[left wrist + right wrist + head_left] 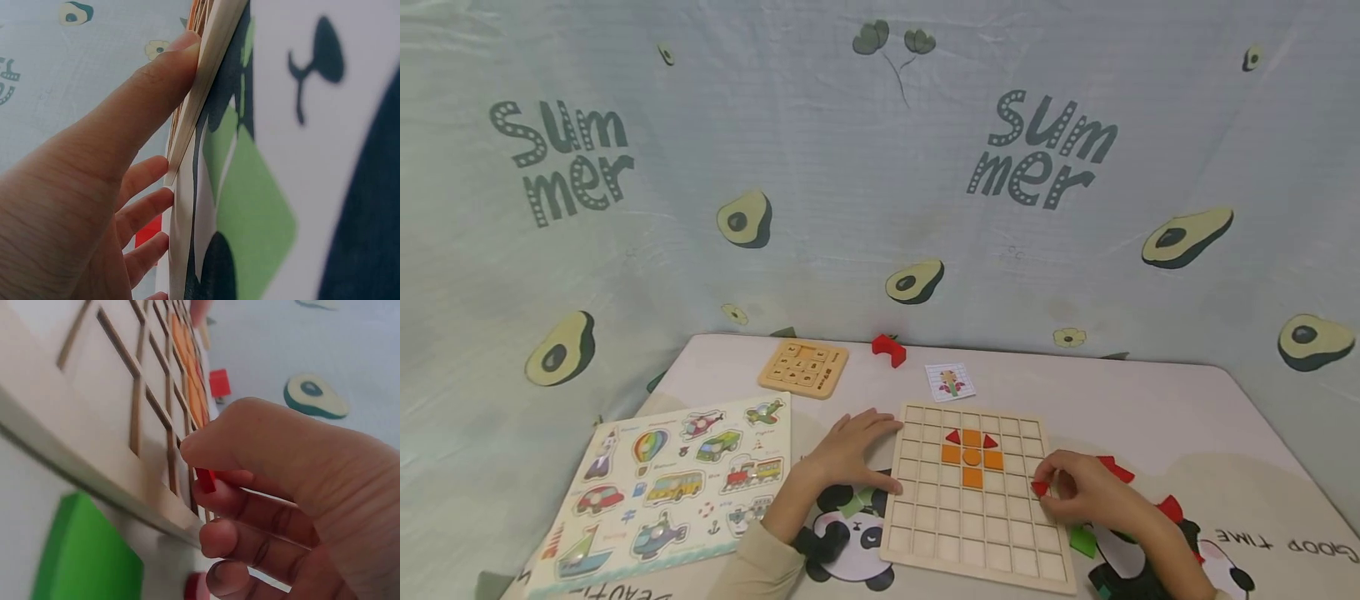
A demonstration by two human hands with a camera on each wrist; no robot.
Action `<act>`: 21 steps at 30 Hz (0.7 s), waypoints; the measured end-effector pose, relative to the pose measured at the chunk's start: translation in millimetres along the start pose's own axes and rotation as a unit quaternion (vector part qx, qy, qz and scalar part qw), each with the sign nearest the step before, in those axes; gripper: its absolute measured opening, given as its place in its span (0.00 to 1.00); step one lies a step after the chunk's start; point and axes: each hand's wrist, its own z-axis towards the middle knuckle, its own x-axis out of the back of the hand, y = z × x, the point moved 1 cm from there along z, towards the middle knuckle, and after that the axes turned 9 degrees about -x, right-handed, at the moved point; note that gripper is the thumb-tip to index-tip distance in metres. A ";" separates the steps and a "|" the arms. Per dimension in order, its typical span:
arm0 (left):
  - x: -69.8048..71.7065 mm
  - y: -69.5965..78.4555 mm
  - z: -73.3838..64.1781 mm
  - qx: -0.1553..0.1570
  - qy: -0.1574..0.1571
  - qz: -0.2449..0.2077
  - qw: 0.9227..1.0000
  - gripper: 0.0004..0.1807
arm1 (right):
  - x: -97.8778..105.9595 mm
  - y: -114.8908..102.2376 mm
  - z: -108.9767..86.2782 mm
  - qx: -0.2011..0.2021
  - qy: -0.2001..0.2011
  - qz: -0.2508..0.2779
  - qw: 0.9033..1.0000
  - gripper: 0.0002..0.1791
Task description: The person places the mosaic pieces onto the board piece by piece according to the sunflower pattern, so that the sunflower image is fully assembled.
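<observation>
A wooden grid board [947,525] lies on the table, with several orange squares [973,477], an orange round piece [972,457] and two red triangles [990,442] set in its upper middle cells. My left hand [846,454] touches the board's left edge, thumb and fingers spread and fairly straight; the left wrist view shows the thumb [150,87] against the rim. At the right edge, my right hand [1078,487] pinches a small red piece [205,480] between thumb and forefinger, just over the board. Its full shape is hidden by the fingers.
A pattern card [950,382] and a red arched piece [890,350] lie behind the board. Left are a wooden number puzzle [803,368] and a picture puzzle board [677,483]. Green [1083,541] and red pieces [1116,468] lie around the right forearm.
</observation>
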 end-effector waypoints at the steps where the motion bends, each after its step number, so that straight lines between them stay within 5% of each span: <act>1: 0.1 0.6 0.2 0.000 -0.001 0.000 1.000 0.48 | -1.9 -1.1 1.0 -0.002 0.000 -0.001 1.000 0.09; 7: 0.0 0.5 0.2 0.001 -0.001 -0.002 1.000 0.48 | -11.4 -8.9 10.4 0.026 0.014 -0.032 0.999 0.09; 13: -1.7 -1.5 0.4 -0.001 -0.002 0.003 1.000 0.48 | -18.5 -17.8 19.8 0.048 -0.013 -0.017 0.999 0.09; 21: -1.2 -0.7 -0.1 -0.006 0.001 0.004 1.000 0.48 | -28.2 -23.1 27.8 0.039 0.009 -0.042 0.998 0.07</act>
